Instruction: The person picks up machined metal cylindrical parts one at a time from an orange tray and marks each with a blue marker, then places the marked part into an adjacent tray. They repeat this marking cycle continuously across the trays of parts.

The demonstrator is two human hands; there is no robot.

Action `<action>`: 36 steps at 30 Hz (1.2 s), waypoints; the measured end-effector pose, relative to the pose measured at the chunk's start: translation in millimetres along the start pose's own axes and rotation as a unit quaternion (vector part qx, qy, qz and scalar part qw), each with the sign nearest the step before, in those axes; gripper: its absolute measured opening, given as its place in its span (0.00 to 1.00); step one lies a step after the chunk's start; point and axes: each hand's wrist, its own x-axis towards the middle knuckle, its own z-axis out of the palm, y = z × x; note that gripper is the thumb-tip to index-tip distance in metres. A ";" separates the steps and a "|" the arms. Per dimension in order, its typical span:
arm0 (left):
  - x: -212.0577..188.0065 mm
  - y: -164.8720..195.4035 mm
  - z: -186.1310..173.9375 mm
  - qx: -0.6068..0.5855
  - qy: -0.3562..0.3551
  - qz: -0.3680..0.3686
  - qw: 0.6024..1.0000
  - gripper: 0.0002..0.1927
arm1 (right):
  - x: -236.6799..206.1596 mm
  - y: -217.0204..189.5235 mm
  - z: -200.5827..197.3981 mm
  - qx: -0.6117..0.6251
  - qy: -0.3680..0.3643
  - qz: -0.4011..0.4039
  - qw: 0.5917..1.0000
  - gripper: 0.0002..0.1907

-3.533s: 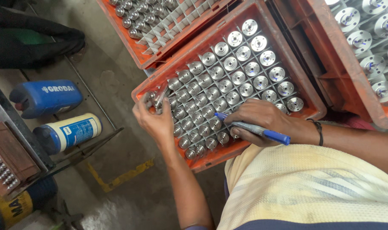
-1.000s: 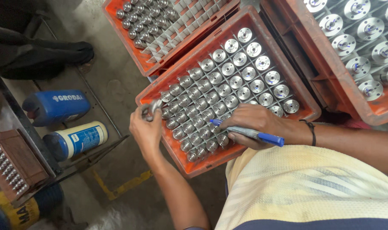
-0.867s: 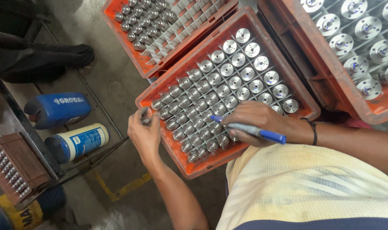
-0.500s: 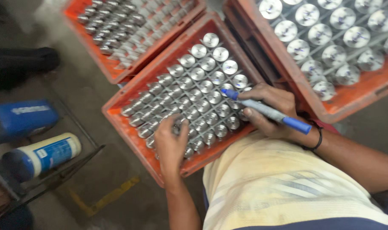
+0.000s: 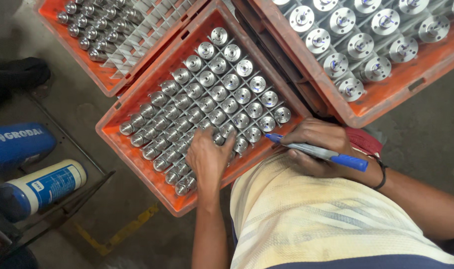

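Centrally, an orange crate [image 5: 137, 112] with a white grid divider stands on the concrete floor [image 5: 426, 134], filled with upright metal cylindrical parts [image 5: 232, 82], one to a cell; the left hand [image 5: 209, 154] lies palm-down over the parts in the crate's near rows, fingers spread and curled onto their tops, touching them; whether it grips any single part cannot be told; the right hand [image 5: 319, 147] rests just beside the crate's near right edge, clenched around a blue marker pen [image 5: 319, 151]; the pen lies roughly level, its blue tip pointing toward the crate and its blue cap end toward the wrist, which bears a dark band [image 5: 382, 174]; a second orange crate [image 5: 105, 82], upper left, holds similar parts in part of its grid, other cells showing bare white divider; a third orange crate [image 5: 386, 99], upper right, holds wider flanged metal discs [image 5: 359, 47]; at left, a blue canister [image 5: 17, 147] and a white-and-blue canister [image 5: 42, 187] lie side by side on a metal rack [image 5: 62, 204]; a yellow painted line [image 5: 122, 231] marks the floor below the central crate; the person's pale striped garment [image 5: 326, 224] fills the lower right.
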 end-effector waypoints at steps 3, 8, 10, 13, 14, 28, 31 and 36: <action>1.6 4.4 4.9 0.003 -0.028 -0.016 0.999 0.24 | -2.5 2.0 4.8 0.000 0.004 0.007 1.000 0.10; 6.0 -6.4 15.6 0.023 -0.069 0.018 0.997 0.26 | -6.1 2.3 9.7 0.003 0.003 0.000 1.000 0.10; 8.4 -7.9 20.3 0.034 -0.052 0.036 0.997 0.24 | -8.0 2.8 9.1 0.004 0.008 -0.001 1.000 0.10; 10.4 -9.5 6.0 0.018 -0.063 0.036 0.997 0.24 | -11.9 3.5 7.8 0.011 0.010 0.004 1.000 0.10; 12.7 -10.0 -4.4 0.008 -0.072 0.034 0.997 0.25 | -13.1 3.6 7.3 0.013 0.013 0.004 1.000 0.10; -8.7 -25.5 60.2 -0.704 -0.119 -0.094 0.694 0.19 | 11.5 -8.3 12.7 -0.040 -0.045 -0.136 0.989 0.10; -10.4 -5.5 61.0 -0.720 -0.096 -0.074 0.683 0.19 | 17.9 -6.5 19.4 -0.029 -0.028 -0.146 0.989 0.10; -9.7 12.7 53.6 -0.748 -0.082 -0.149 0.641 0.20 | 13.4 -2.4 28.7 0.013 -0.059 -0.158 0.986 0.09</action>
